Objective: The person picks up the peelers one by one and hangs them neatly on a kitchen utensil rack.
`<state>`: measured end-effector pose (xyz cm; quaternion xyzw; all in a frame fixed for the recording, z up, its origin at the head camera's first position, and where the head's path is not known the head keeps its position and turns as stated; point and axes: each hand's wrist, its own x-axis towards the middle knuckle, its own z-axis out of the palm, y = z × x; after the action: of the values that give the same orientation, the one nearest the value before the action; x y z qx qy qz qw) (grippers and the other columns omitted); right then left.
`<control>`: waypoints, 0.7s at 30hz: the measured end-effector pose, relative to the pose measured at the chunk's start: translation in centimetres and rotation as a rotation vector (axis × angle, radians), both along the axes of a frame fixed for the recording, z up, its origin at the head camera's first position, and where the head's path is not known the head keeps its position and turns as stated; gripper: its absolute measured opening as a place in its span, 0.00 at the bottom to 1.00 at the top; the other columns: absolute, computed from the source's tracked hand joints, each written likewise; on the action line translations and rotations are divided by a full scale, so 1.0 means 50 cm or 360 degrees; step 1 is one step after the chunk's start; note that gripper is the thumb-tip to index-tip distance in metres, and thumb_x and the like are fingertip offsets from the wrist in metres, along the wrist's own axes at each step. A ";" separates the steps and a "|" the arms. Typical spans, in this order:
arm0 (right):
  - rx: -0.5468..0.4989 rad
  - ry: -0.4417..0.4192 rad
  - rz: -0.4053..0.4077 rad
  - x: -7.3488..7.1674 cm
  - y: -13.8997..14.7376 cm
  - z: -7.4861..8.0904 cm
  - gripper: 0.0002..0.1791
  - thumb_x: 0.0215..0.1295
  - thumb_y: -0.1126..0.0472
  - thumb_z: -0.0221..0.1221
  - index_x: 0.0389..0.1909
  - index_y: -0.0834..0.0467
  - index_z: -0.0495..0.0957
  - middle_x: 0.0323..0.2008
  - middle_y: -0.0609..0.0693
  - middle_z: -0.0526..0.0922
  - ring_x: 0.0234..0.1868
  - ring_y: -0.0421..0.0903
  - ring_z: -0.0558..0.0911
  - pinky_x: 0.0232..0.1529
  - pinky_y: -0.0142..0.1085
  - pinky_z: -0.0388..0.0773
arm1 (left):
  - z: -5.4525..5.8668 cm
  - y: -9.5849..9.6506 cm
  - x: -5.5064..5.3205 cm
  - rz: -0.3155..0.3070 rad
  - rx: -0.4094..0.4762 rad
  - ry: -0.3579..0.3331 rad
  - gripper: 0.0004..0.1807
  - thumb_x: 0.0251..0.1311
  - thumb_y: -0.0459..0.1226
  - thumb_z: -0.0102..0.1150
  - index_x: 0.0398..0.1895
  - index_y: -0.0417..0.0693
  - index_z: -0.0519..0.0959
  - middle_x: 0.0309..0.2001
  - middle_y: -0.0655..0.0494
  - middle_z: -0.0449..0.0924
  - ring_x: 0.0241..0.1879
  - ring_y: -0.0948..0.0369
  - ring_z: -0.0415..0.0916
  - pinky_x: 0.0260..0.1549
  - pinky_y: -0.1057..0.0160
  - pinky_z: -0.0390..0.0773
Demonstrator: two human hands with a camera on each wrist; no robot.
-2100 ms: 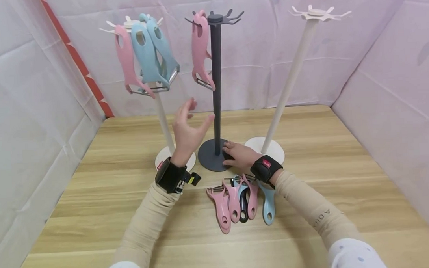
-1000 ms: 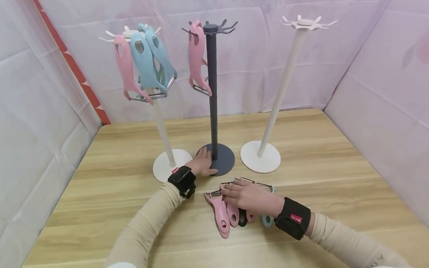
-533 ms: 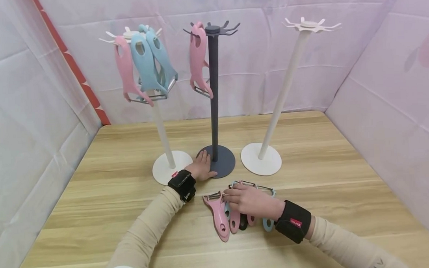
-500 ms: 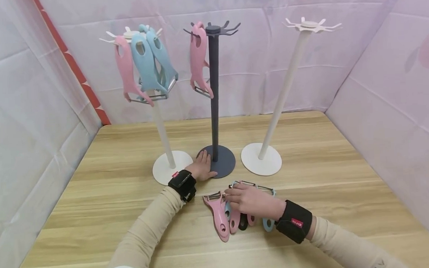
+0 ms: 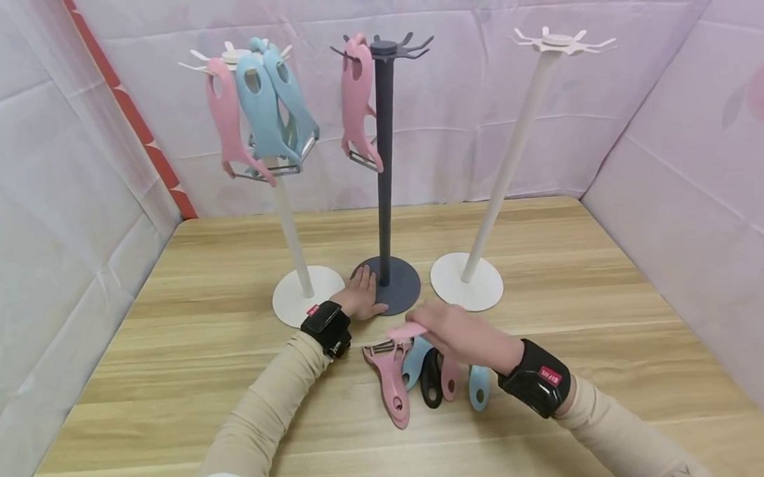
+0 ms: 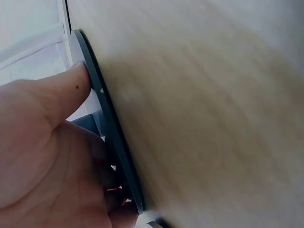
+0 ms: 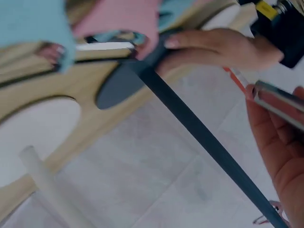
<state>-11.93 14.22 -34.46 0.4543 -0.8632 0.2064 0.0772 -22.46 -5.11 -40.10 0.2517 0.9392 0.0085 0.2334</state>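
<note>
My left hand (image 5: 359, 297) rests on the round base (image 5: 405, 287) of the dark stand, fingers spread flat over its left side. In the left wrist view the thumb (image 6: 71, 88) lies on the base's rim. My right hand (image 5: 461, 334) holds a pink peeler (image 5: 405, 330) just above the pile, its handle end pointing left. The right wrist view shows this peeler's metal blade (image 7: 280, 104) by the fingers. Below lie a pink peeler (image 5: 392, 385), a light blue one (image 5: 414, 364), a black one (image 5: 431, 383), another pink one (image 5: 450, 380) and another light blue one (image 5: 479, 389).
A white stand (image 5: 287, 228) at left bears pink and light blue peelers (image 5: 260, 109). One pink peeler (image 5: 357, 102) hangs on the dark stand's post top (image 5: 384, 50). A second white stand (image 5: 512, 157), with bare hooks, stands at right. Cloth walls (image 5: 700, 129) enclose the wooden table (image 5: 288, 431).
My left hand came down onto the dark base and stays there. My right hand moved from beside that base to the peelers, shifted them, and has now lifted a pink one.
</note>
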 end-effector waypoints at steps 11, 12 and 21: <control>-0.0651 0.0279 -0.0376 -0.064 -0.033 0.127 0.35 0.71 0.44 0.28 0.45 0.68 0.75 0.21 0.49 0.66 0.23 0.43 0.64 0.26 0.36 0.63 | -0.003 -0.003 -0.003 0.0003 0.0002 -0.0004 0.40 0.67 0.53 0.37 0.68 0.31 0.42 0.69 0.36 0.32 0.69 0.47 0.30 0.65 0.57 0.41; -0.0723 0.0333 -0.0425 -0.071 -0.038 0.143 0.35 0.71 0.43 0.29 0.40 0.68 0.74 0.20 0.50 0.65 0.22 0.44 0.63 0.25 0.36 0.61 | -0.002 -0.003 -0.002 0.0006 0.0004 -0.0006 0.40 0.67 0.53 0.37 0.68 0.31 0.42 0.69 0.36 0.32 0.69 0.47 0.30 0.65 0.57 0.41; -0.1153 0.0679 -0.0787 -0.136 -0.076 0.281 0.31 0.68 0.43 0.43 0.31 0.72 0.68 0.19 0.53 0.62 0.19 0.46 0.61 0.22 0.32 0.54 | -0.002 -0.001 -0.003 -0.0009 -0.0007 -0.0002 0.40 0.67 0.52 0.36 0.68 0.31 0.42 0.69 0.36 0.32 0.69 0.47 0.30 0.65 0.58 0.40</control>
<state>-18.73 10.42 -20.42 0.2116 -0.7829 0.3712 0.4522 -22.58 -5.14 -40.20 0.2537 0.9384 0.0060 0.2346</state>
